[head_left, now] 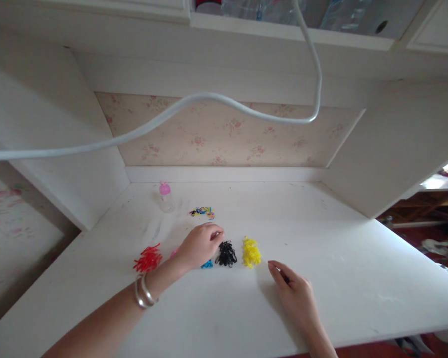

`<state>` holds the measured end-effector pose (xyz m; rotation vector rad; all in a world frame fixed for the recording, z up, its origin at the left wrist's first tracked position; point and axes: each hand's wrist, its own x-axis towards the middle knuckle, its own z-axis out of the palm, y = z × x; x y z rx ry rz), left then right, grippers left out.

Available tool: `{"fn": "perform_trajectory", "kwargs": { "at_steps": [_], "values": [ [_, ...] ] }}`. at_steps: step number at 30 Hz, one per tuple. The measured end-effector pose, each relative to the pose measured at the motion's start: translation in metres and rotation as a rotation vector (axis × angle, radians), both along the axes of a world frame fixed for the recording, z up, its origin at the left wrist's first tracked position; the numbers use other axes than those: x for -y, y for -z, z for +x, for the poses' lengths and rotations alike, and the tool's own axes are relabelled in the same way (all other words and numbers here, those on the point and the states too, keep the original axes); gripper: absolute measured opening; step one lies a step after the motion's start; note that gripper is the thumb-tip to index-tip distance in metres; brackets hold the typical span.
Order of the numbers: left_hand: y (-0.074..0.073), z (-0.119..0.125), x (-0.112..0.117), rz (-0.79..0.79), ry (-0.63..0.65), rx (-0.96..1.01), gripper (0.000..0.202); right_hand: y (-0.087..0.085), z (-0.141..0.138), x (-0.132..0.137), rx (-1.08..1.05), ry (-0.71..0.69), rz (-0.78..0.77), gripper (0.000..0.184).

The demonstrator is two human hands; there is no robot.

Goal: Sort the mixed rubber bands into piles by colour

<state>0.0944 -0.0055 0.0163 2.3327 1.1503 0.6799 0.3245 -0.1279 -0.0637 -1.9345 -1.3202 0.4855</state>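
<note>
My left hand [200, 244], with bracelets [145, 292] on the wrist, reaches over the table. Its fingers are pinched beside the far edge of a pile of small black rubber bands [227, 253]. Anything between those fingertips is too small to make out. The hand and forearm partly cover a blue pile [207, 264] and a pink pile [174, 252]. My right hand [293, 291] is closed, thumb and forefinger together, just right of a yellow rubber band pile [251, 252]. What it holds, if anything, cannot be told. Red rubber bands [148, 258] lie left of my left hand.
Behind the piles lies a small mixed-colour heap of bands [202, 212]. A clear bottle with a pink cap [166, 196] stands at the back left of the white table [339, 258]. A white cable [209, 98] crosses the upper view, below a shelf [291, 31].
</note>
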Motion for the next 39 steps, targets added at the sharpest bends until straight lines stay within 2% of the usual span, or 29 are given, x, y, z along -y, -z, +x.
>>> {"fn": "perform_trajectory", "kwargs": {
  "at_steps": [2,3,5,9,13,17,21,25,28,30,34,39],
  "values": [
    [-0.002,-0.026,0.019,-0.031,-0.041,0.03,0.028,0.002,0.0,0.0,0.009,0.001,0.0,0.046],
    [-0.001,-0.039,0.03,-0.099,-0.077,0.075,0.028,0.003,0.001,-0.001,0.012,0.004,0.0,0.046],
    [0.007,-0.063,0.051,-0.202,-0.149,0.14,0.03,0.006,0.001,-0.002,0.01,0.01,-0.001,0.047],
    [0.038,-0.107,0.085,-0.367,-0.286,0.232,0.037,0.008,0.002,-0.005,-0.042,0.035,-0.011,0.047],
    [0.065,-0.133,0.102,-0.46,-0.435,0.33,0.043,0.005,0.003,-0.009,-0.129,0.044,-0.019,0.042],
    [0.072,-0.137,0.105,-0.45,-0.476,0.401,0.043,-0.002,0.002,-0.021,-0.147,0.026,-0.002,0.04],
    [0.07,-0.133,0.102,-0.453,-0.446,0.433,0.042,-0.023,-0.011,-0.043,-0.035,-0.065,-0.004,0.043],
    [0.071,-0.134,0.103,-0.457,-0.452,0.46,0.041,-0.051,-0.038,-0.079,0.108,-0.224,0.007,0.044],
    [0.071,-0.136,0.104,-0.471,-0.446,0.452,0.041,-0.064,-0.06,-0.114,0.283,-0.349,-0.049,0.04],
    [0.071,-0.136,0.103,-0.475,-0.436,0.438,0.041,-0.066,-0.073,-0.139,0.375,-0.393,-0.105,0.037],
    [0.069,-0.135,0.102,-0.478,-0.425,0.429,0.041,-0.057,-0.092,-0.181,0.452,-0.403,-0.17,0.032],
    [0.066,-0.133,0.102,-0.489,-0.443,0.452,0.043,-0.049,-0.109,-0.208,0.543,-0.369,-0.256,0.035]
  ]
}}
